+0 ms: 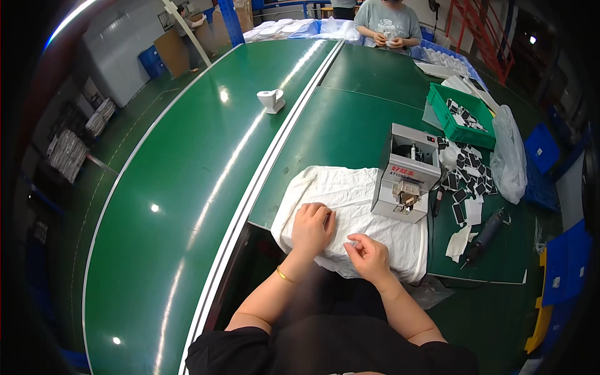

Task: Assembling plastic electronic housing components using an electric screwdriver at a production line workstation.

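Note:
My left hand point(312, 226) rests over a white cloth point(354, 181) with its fingers curled inward. A small dark patch shows between the thumb and fingers, too small to name. To its right, my right hand point(370, 257) hovers at the cloth, thumb and forefinger apart, and nothing shows between them. Just beyond the hands stands a grey and silver bench machine point(407, 172) with a metal mechanism at its front, its base on the cloth's right part.
Right of the machine lie loose black-and-white pieces point(473, 172), a green crate point(462, 116), a clear plastic bag point(509, 159) and a dark electric screwdriver point(485, 237). A white part point(272, 101) sits on the green conveyor belt point(181, 187) at left. A co-worker point(390, 28) stands across the table.

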Available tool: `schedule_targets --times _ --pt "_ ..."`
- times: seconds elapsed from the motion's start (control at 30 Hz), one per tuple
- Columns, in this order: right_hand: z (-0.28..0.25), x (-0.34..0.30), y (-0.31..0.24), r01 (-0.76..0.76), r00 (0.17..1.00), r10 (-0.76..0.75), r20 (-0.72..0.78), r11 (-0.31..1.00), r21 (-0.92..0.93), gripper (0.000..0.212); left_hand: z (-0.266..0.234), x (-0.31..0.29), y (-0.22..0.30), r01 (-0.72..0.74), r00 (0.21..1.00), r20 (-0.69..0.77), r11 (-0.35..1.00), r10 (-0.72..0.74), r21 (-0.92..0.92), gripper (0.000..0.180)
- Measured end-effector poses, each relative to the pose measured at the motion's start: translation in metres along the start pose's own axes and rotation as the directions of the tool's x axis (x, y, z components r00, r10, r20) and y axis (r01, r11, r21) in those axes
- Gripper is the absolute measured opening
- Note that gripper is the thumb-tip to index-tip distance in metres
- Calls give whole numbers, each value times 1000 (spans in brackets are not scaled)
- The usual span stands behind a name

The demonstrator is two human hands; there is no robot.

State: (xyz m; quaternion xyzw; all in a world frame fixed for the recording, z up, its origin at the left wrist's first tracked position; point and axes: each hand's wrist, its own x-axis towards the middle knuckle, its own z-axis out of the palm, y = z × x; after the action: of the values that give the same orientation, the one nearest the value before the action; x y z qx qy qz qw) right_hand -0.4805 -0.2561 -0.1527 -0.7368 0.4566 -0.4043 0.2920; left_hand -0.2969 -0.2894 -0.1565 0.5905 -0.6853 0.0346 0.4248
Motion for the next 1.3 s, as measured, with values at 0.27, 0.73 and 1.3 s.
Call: schedule_targets --times 0.27,0.73,1.3 --pt "-1 0 0 -1 1000 1 -7 1000 -1 19 -1 2 2 3 1000 18 1000 -3 -5 10" --pt "1 1 5 11 1000 -11 1 1000 -10 18 -1 2 3 8 1000 -8 1000 -8 -11 10" --pt "3 0 6 34 999 -35 -31 999 -33 19 3 1 -2 -10 1000 -13 1000 10 -17 9"
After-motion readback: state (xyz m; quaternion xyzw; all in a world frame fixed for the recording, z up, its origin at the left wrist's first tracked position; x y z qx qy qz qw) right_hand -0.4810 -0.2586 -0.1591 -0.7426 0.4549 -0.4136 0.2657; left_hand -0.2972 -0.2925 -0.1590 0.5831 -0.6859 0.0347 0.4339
